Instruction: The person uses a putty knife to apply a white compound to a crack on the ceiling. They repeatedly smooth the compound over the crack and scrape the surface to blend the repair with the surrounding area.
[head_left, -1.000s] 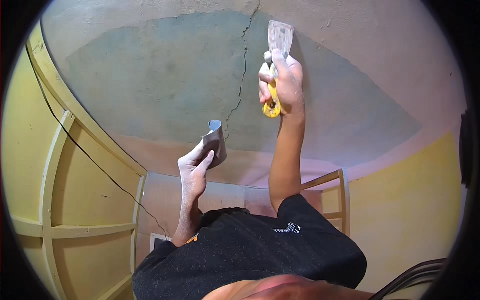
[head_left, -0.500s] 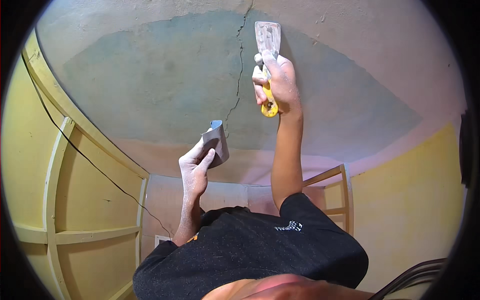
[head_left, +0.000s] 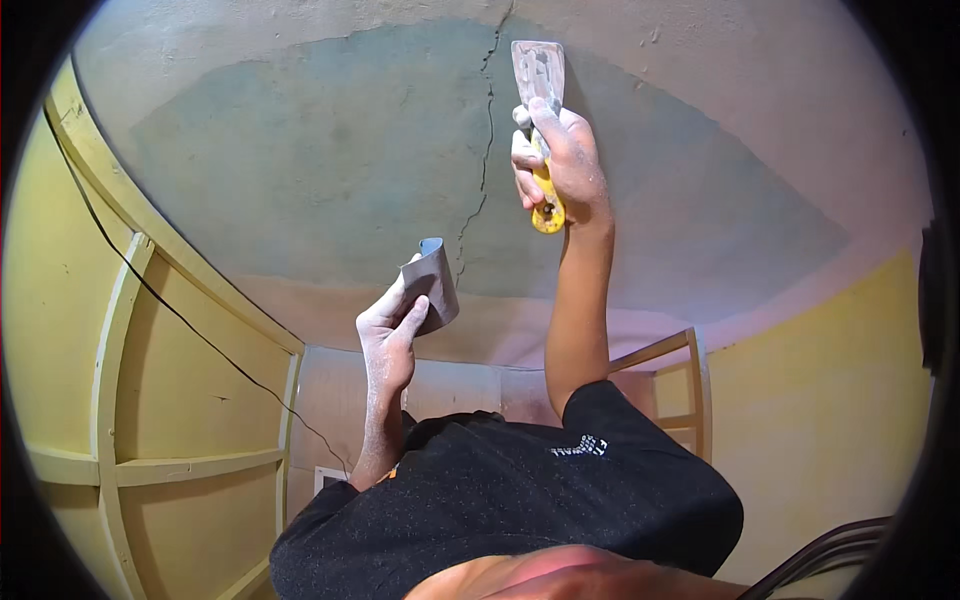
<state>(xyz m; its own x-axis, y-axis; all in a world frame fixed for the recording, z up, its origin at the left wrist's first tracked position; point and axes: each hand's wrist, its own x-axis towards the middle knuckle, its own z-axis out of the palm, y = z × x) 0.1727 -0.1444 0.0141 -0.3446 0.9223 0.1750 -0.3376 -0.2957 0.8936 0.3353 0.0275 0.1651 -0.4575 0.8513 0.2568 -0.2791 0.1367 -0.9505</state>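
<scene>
Left hand (head_left: 388, 335), partly hidden, grips curled grey sheet (head_left: 433, 285); right hand (head_left: 573, 165) clamps white-smeared scraper (head_left: 538, 76), its yellow handle (head_left: 549, 205) partly covered.

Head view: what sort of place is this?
Likely a room under repair: a cracked, grey-patched surface, yellow panelling with battens, and a smeared scraper in hand.
</scene>
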